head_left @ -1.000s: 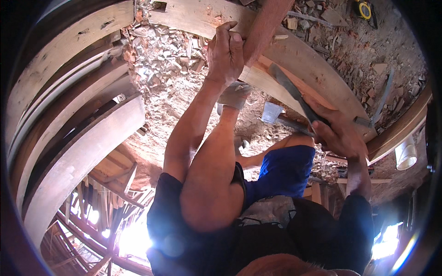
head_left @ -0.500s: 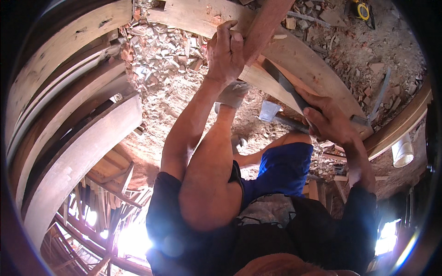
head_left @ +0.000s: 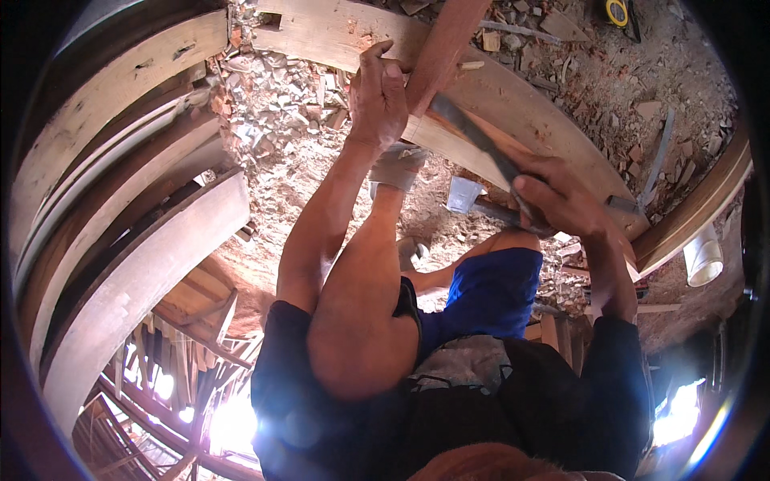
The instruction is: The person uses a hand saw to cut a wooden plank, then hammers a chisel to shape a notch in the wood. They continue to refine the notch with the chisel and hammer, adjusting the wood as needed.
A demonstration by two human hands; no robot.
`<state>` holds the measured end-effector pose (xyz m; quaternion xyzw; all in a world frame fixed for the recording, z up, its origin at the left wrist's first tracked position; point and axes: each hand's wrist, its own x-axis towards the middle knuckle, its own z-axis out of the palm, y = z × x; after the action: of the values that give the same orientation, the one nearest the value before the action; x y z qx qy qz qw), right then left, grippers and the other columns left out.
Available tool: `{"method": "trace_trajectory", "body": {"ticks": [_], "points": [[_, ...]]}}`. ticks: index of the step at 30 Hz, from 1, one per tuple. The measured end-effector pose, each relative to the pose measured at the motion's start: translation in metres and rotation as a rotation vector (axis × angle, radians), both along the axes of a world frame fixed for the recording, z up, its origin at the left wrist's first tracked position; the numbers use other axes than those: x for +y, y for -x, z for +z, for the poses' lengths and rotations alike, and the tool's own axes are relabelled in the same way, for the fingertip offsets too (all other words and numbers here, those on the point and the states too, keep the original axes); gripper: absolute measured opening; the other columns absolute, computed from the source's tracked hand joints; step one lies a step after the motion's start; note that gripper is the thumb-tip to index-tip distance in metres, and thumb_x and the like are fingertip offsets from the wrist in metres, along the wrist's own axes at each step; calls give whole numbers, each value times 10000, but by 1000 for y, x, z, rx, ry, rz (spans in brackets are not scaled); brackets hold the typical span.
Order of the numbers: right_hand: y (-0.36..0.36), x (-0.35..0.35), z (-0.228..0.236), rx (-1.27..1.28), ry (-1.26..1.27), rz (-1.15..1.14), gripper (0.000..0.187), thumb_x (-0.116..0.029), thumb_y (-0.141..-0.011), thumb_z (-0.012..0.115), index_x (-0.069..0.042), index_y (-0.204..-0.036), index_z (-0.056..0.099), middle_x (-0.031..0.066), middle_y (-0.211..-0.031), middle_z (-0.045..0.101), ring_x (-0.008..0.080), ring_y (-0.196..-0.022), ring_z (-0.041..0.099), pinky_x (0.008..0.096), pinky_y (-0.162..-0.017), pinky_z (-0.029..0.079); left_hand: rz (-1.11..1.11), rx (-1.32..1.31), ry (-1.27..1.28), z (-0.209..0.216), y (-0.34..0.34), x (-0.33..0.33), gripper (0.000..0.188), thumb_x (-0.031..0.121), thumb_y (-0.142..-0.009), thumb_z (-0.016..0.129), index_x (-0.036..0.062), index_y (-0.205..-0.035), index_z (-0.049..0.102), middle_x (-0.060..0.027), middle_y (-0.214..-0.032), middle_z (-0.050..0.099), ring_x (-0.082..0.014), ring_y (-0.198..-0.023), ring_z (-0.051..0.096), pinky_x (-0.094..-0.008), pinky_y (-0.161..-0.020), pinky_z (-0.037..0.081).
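Observation:
A reddish wooden board [head_left: 446, 50] lies slanting across a pale curved timber [head_left: 505, 100]. My left hand [head_left: 377, 103] is closed at the board's left edge near its lower end, its fingers partly hidden. In my right hand [head_left: 557, 196] is a long, dark, flat metal tool [head_left: 475, 132], gripped at its near end; its exact kind is unclear. The tool lies slanted along the timber, its far tip close to the board's lower end. Below it, on the ground between my legs, rests an adze-like tool with a grey metal head [head_left: 464, 195] and a dark handle.
Several curved timbers [head_left: 152, 272] are stacked on the left. Wood chips [head_left: 281, 92] cover the ground. A yellow-and-black tape measure [head_left: 618, 13] lies at the far right. A white cup-like container [head_left: 703, 258] sits beside another curved timber [head_left: 698, 208] at right.
The dark tool has slid slightly up and left with my right hand, its tip now nearer the board's end. My left hand and the board appear a little farther left; the whole view has shifted slightly.

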<state>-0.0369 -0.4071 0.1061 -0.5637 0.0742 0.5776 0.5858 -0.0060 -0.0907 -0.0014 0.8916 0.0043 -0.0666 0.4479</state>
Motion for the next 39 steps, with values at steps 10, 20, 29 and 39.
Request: {"method": "trace_trajectory", "body": {"ticks": [10, 20, 29, 39], "points": [[7, -19, 7, 109, 55, 76, 546, -194, -1090, 475, -83, -1618, 387, 22, -829, 594, 85, -657, 572, 256, -604, 501, -6, 34, 22, 3, 0, 0, 432, 367, -1127, 368, 24, -1371, 460, -159, -896, 733, -328, -764, 689, -452, -727, 527], [-2, -10, 16, -40, 153, 214, 539, -166, -1082, 456, -81, -1611, 401, 19, -763, 580, 101, -604, 567, 277, -576, 501, -26, -26, -9, 0, -2, -1, 429, 349, -1125, 377, 5, -1360, 483, -144, -866, 715, -303, -716, 668, -441, -692, 520], [8, -12, -5, -71, 106, 139, 520, -198, -1076, 486, -130, -1591, 458, 23, -786, 612, 106, -629, 578, 298, -594, 510, -27, 44, -34, 2, 2, -2, 566, 468, -1122, 324, -11, -1405, 427, -136, -832, 699, -274, -708, 657, -419, -692, 525], [44, -13, 15, -334, 445, -189, 577, -331, -1081, 525, -58, -1579, 419, 137, -1037, 682, 183, -812, 670, 361, -684, 547, -996, -220, 20, 101, -49, -79, 947, 287, -777, 884, 109, -1560, 381, -188, -1486, 476, -369, -1417, 436, -528, -1165, 339]]}}
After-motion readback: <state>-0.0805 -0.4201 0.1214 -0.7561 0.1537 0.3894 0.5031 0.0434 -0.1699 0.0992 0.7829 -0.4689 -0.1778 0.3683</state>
